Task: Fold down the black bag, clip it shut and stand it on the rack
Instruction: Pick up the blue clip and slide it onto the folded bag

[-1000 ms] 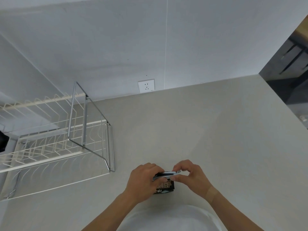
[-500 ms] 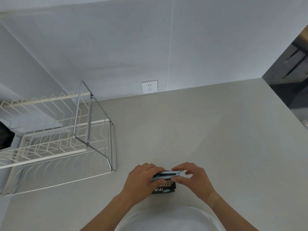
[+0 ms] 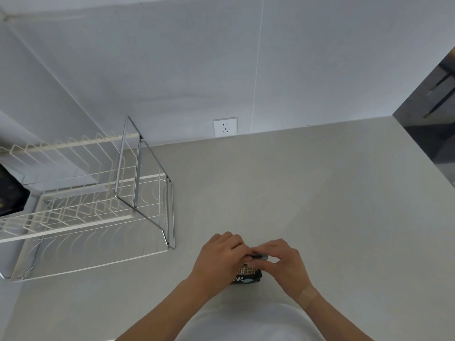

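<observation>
A small black bag point(image 3: 247, 275) with white lettering stands on the counter near the front edge, mostly covered by my hands. My left hand point(image 3: 218, 260) grips its top from the left. My right hand point(image 3: 286, 262) pinches a slim grey clip point(image 3: 259, 256) lying along the bag's folded top edge. Only the clip's right end shows between my fingers. The white and chrome wire rack point(image 3: 103, 205) stands to the left, apart from the bag.
A dark packet point(image 3: 9, 193) sits at the rack's far left end. A wall socket point(image 3: 225, 126) is on the wall behind the grey counter point(image 3: 320, 205). The counter's right edge drops off to a dark floor point(image 3: 430, 134).
My hands have closed in over the clip, so less of it shows than before. The bag stays in the same spot on the counter.
</observation>
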Demonstrator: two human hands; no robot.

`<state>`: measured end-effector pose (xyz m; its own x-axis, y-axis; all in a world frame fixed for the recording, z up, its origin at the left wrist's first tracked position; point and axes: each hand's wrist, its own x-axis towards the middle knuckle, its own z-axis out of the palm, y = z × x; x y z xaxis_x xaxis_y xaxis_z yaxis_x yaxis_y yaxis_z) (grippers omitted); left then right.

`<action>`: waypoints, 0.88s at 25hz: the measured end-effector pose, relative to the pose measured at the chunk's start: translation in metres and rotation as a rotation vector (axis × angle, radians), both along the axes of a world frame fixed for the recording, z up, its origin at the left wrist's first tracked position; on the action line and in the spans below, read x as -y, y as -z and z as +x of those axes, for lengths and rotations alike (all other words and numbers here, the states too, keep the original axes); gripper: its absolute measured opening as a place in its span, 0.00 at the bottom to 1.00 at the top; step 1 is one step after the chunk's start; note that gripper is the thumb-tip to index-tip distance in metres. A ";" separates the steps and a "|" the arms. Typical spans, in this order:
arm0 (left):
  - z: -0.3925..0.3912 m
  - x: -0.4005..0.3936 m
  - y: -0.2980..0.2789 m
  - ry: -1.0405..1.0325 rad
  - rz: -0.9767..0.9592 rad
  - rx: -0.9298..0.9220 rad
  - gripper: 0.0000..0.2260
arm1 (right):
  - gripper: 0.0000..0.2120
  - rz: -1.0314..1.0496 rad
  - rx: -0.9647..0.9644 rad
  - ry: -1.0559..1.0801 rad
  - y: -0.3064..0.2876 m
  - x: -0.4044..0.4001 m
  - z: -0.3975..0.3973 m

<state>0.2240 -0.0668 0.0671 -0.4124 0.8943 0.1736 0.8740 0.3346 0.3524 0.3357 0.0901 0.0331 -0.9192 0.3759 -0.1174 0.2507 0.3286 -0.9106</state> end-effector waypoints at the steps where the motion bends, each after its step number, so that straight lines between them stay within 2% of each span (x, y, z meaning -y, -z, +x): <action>1: 0.000 -0.002 0.000 0.024 -0.021 -0.034 0.02 | 0.10 0.014 0.003 0.003 0.001 0.001 -0.001; 4: 0.004 -0.006 0.004 0.052 -0.083 -0.069 0.02 | 0.09 0.016 0.012 0.025 0.005 0.000 -0.001; 7: 0.008 -0.003 0.009 0.009 -0.069 0.027 0.05 | 0.08 0.021 0.025 0.020 0.009 0.001 -0.001; 12: 0.008 -0.001 0.012 0.008 -0.029 0.092 0.06 | 0.12 0.050 0.054 0.026 0.018 0.003 0.005; 19: 0.005 -0.004 0.010 0.001 0.001 0.088 0.01 | 0.10 0.122 0.129 0.003 0.022 0.000 0.003; 22: -0.004 0.008 0.008 -0.090 0.021 0.175 0.06 | 0.13 0.164 0.141 -0.046 0.015 -0.001 0.002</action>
<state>0.2202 -0.0745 0.0593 -0.5163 0.8492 0.1106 0.7654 0.3996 0.5045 0.3376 0.0909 0.0181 -0.9147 0.3583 -0.1870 0.3531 0.4832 -0.8011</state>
